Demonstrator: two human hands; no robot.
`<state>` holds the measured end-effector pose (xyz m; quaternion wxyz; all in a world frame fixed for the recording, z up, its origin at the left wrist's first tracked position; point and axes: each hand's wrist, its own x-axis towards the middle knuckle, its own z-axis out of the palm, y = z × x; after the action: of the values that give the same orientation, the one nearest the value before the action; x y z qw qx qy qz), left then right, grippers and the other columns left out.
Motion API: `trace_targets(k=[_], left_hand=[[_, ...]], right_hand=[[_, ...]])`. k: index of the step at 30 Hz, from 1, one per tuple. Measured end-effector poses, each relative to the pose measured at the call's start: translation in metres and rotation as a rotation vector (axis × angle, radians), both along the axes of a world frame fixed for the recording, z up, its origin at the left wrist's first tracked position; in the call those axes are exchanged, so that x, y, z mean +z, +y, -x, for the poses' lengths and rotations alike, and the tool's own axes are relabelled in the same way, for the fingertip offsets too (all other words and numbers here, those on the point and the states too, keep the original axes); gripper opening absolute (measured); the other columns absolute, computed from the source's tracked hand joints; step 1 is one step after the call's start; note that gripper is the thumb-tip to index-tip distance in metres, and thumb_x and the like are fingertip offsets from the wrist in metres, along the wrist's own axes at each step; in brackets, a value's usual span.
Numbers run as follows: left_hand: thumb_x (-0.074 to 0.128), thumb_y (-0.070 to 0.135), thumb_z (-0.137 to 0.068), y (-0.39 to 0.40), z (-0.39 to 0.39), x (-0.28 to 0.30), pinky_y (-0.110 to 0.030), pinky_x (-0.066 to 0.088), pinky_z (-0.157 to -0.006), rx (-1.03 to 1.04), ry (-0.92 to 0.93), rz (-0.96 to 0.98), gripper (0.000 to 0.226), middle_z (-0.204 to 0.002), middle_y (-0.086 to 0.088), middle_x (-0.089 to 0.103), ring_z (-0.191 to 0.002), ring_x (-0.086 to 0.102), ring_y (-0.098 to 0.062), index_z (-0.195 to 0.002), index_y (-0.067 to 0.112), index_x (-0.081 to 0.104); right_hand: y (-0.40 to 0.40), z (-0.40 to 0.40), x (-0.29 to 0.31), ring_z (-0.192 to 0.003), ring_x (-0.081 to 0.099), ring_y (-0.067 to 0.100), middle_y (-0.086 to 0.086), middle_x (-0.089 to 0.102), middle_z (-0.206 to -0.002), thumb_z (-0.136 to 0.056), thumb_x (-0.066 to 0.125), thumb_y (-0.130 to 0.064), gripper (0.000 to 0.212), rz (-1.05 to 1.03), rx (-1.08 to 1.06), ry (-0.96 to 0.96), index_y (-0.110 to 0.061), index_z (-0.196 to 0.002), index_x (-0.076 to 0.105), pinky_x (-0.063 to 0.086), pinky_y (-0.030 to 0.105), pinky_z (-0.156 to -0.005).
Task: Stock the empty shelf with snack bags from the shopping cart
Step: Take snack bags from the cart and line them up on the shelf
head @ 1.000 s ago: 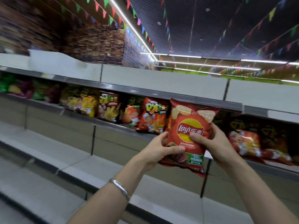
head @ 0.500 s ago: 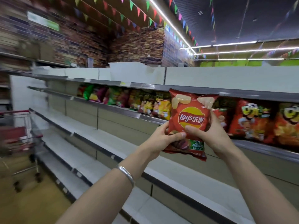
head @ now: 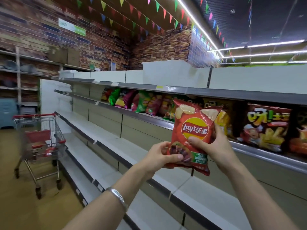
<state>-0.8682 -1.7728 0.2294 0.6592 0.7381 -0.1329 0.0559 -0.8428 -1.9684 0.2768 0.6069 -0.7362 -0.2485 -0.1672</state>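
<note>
**aisle_rat:** So what's different from a second ago? Looks like the same bag to me.

**shelfstacker:** Same bag, same grip. The red Lay's bag (head: pixel 191 133) is up in front of the stocked shelf (head: pixel 216 147), upright, label facing the camera, not set down yet. What changed is the view: it swung left, so the shopping cart (head: pixel 39 143) now shows at the far end of the aisle, well apart from the hands. A second ago you only saw the shelf straight on.

**aisle_rat:** And the hands?

**shelfstacker:** Left hand (head: pixel 159 156) pinches the bottom left corner, thumb on the front. Right hand (head: pixel 214 145) is wrapped around the right edge, thumb pressed just under the logo. Both are grasping it.

**aisle_rat:** So what does that mean for the job?

**shelfstacker:** My guess is they're scanning along the row for a gap. The nearest stretch is already full of bags, but the far left of that shelf is bare.

**aisle_rat:** Counts?

**shelfstacker:** One bag in hand, one cart, two hands, one silver bracelet (head: pixel 117 196) on the left wrist. Three bare shelves (head: pixel 106 140) below the stocked one. Bags on the shelf: roughly a dozen, but they overlap and blur, so I can't give an exact number. The cart's contents are too blurry to count.
</note>
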Motion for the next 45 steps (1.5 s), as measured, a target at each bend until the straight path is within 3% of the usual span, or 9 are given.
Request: trace_targets(k=[9,15,22,27,31,36,39,42,45], left_hand=[[0.08,0.019,-0.081,0.11,-0.113,0.014,-0.038,0.058,-0.091,0.112,0.023,0.003,0.047,-0.112,-0.005,0.071,-0.104,0.069,-0.021,-0.122,0.019,0.057],[0.08,0.018,-0.08,0.169,-0.17,0.004,-0.034,0.058,-0.089,0.08,0.049,0.031,0.047,-0.11,-0.004,0.073,-0.104,0.069,-0.021,-0.122,0.02,0.058],[0.089,0.036,-0.049,0.258,-0.236,-0.024,-0.032,0.059,-0.079,-0.045,0.115,0.096,0.084,-0.108,-0.007,0.075,-0.098,0.073,-0.022,-0.125,0.015,0.06],[0.091,0.04,-0.039,0.324,-0.275,-0.019,-0.032,0.059,-0.071,-0.123,0.174,0.056,0.089,-0.103,-0.006,0.076,-0.093,0.074,-0.022,-0.12,0.017,0.062],[0.086,0.046,-0.06,0.353,-0.303,-0.008,-0.032,0.058,-0.075,-0.214,0.191,-0.018,0.071,-0.103,0.004,0.076,-0.096,0.072,-0.016,-0.121,0.021,0.058],[0.068,0.023,-0.094,0.351,-0.351,0.007,-0.025,0.054,-0.072,-0.137,-0.019,-0.048,0.029,-0.105,-0.008,0.073,-0.094,0.068,-0.016,-0.121,0.017,0.059],[0.06,0.019,-0.098,0.338,-0.394,0.031,-0.021,0.052,-0.082,-0.129,-0.281,-0.197,0.017,-0.108,-0.007,0.07,-0.103,0.066,-0.019,-0.114,0.017,0.064],[0.053,0.019,-0.1,0.312,-0.447,0.062,-0.032,0.048,-0.095,0.012,-0.626,-0.511,0.023,-0.116,-0.002,0.065,-0.108,0.06,-0.018,-0.119,0.014,0.064],[0.048,0.02,-0.099,0.28,-0.492,0.096,-0.04,0.039,-0.096,0.049,-1.026,-1.053,0.031,-0.125,-0.013,0.058,-0.118,0.052,-0.033,-0.126,0.009,0.06]], right_hand=[[0.11,-0.124,0.016,-0.084,0.066,-0.01,-0.019,0.059,-0.111,-0.065,0.088,-0.02,0.088,0.084,0.134,0.017,-0.04,-0.132,0.035,0.052,0.01,-0.059],[0.169,-0.175,0.011,-0.09,0.066,-0.009,-0.017,0.061,-0.114,-0.059,0.089,-0.026,0.093,0.122,0.148,0.029,-0.039,-0.134,0.036,0.054,0.013,-0.064],[0.255,-0.221,-0.022,-0.102,0.067,-0.001,-0.013,0.063,-0.123,-0.068,0.091,-0.024,0.096,0.186,0.164,0.133,-0.043,-0.141,0.031,0.057,0.02,-0.08],[0.319,-0.24,-0.031,-0.107,0.06,-0.01,-0.022,0.055,-0.128,-0.081,0.082,-0.026,0.092,0.215,0.067,0.177,-0.045,-0.145,0.019,0.051,0.01,-0.084],[0.344,-0.257,-0.021,-0.109,0.063,-0.003,-0.018,0.06,-0.127,-0.083,0.079,-0.024,0.081,0.187,-0.092,0.157,-0.043,-0.144,0.029,0.053,0.022,-0.094],[0.31,-0.281,0.005,-0.092,0.073,0.013,-0.003,0.071,-0.116,-0.082,0.078,-0.031,0.052,0.075,-0.399,0.236,-0.032,-0.127,0.052,0.058,0.041,-0.088],[0.284,-0.291,0.026,-0.083,0.073,0.014,-0.001,0.073,-0.104,-0.088,0.072,-0.022,0.03,0.073,-0.56,0.209,-0.024,-0.116,0.059,0.059,0.031,-0.076],[0.269,-0.311,0.039,-0.091,0.072,0.02,-0.002,0.071,-0.104,-0.089,0.071,-0.029,0.033,0.171,-0.668,0.205,-0.026,-0.118,0.056,0.056,0.041,-0.088],[0.267,-0.34,0.048,-0.095,0.064,0.021,-0.001,0.066,-0.104,-0.088,0.071,-0.03,0.029,0.283,-0.812,0.168,-0.028,-0.112,0.053,0.049,0.036,-0.09]])
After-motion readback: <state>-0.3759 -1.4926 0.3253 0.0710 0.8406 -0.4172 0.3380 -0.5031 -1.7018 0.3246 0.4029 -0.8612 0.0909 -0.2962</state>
